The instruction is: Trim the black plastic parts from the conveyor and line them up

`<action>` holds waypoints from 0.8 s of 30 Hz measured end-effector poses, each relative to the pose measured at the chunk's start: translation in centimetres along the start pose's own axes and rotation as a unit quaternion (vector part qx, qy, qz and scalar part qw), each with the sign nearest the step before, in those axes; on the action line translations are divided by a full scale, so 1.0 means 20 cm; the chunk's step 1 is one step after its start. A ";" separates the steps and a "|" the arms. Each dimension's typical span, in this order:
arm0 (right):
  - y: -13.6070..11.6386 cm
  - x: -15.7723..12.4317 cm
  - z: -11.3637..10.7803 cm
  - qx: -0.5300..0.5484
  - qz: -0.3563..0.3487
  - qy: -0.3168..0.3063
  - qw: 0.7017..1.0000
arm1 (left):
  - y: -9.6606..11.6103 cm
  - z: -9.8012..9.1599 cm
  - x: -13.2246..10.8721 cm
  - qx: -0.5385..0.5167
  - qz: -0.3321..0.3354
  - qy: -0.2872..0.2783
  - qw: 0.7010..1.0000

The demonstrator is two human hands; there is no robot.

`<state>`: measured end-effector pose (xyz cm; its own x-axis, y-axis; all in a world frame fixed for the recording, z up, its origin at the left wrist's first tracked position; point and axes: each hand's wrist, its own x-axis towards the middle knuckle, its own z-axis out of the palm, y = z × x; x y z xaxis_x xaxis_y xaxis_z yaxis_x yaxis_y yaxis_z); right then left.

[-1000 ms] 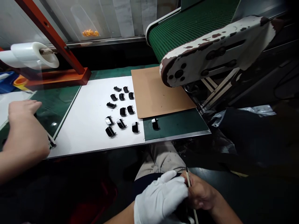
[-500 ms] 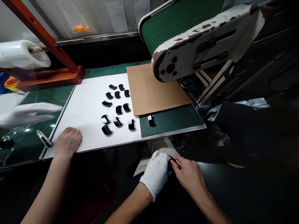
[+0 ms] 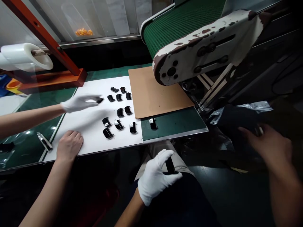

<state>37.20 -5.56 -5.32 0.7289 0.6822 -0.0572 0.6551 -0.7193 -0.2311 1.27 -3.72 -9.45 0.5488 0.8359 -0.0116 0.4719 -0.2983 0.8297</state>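
A green desk sits under a conveyor belt; small shiny pieces lie in rows on a white sheet, spaced so none touch; the gloved left hand pinches one flat black part over the lap, fingers closed on its edges, maybe to keep it clean; the bare right hand reaches toward a dark bag, fingers loosely spread; I cannot tell if it holds anything.

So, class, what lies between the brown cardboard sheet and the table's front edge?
Head view: green mat bearing one glossy black part, beside the white sheet.
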 end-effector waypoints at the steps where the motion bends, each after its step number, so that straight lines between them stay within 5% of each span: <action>1: 0.02 0.06 -0.01 -0.004 0.023 -0.005 1.000 | 0.02 -0.01 0.00 -0.028 0.004 0.015 0.999; 3: 0.02 0.11 -0.02 0.008 0.032 -0.022 0.999 | 0.06 -0.03 0.00 -0.092 0.010 0.044 0.995; 6: -0.07 -0.01 0.00 0.071 -0.048 -0.105 0.991 | 0.12 -0.06 0.00 -0.163 0.006 0.056 0.985; 10: -0.27 -0.31 -0.03 0.204 -0.250 -0.290 0.901 | 0.15 -0.09 -0.01 -0.215 0.002 0.054 0.975; 14: -0.45 -0.55 -0.15 0.166 -0.329 -0.369 0.853 | 0.18 -0.10 -0.03 -0.253 -0.014 0.048 0.966; 19: -0.59 -0.69 -0.21 0.052 -0.458 -0.307 0.833 | 0.24 -0.11 -0.05 -0.300 -0.025 0.035 0.953; 24: -0.65 -0.71 -0.19 0.013 -0.487 -0.291 0.824 | 0.27 -0.12 -0.07 -0.301 -0.024 0.036 0.953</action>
<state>19.14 -6.31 2.11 -0.3622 0.8868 -0.2871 0.8633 0.2031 -0.4621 1.35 -5.30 -3.64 0.4771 0.8780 -0.0377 0.0019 0.0419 0.9991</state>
